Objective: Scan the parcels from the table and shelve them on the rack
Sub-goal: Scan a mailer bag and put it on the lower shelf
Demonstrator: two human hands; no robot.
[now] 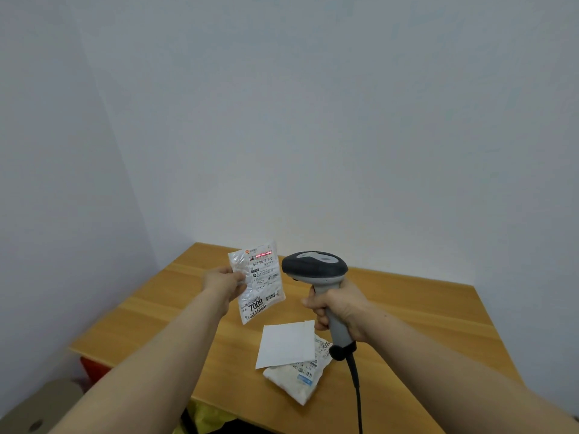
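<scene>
My left hand point(223, 285) pinches the left edge of a small white bubble-mailer parcel point(261, 281), held upright above the wooden table point(407, 311). Its label faces me and reads 7009, and a red scan line lies across the barcode at the top. My right hand point(340, 310) grips the handle of a grey barcode scanner point(315, 267), whose head points at the parcel from the right. Its black cable point(357, 389) hangs down. On the table below lie a flat white envelope parcel point(286, 344) and, partly under it, a padded white parcel point(297, 382) with labels.
The table stands in a corner of plain white walls. A cardboard box point(40, 408) sits on the floor at the lower left, with something red point(92, 366) under the table's left edge and yellow material point(200, 418) under its front edge. No rack is in view.
</scene>
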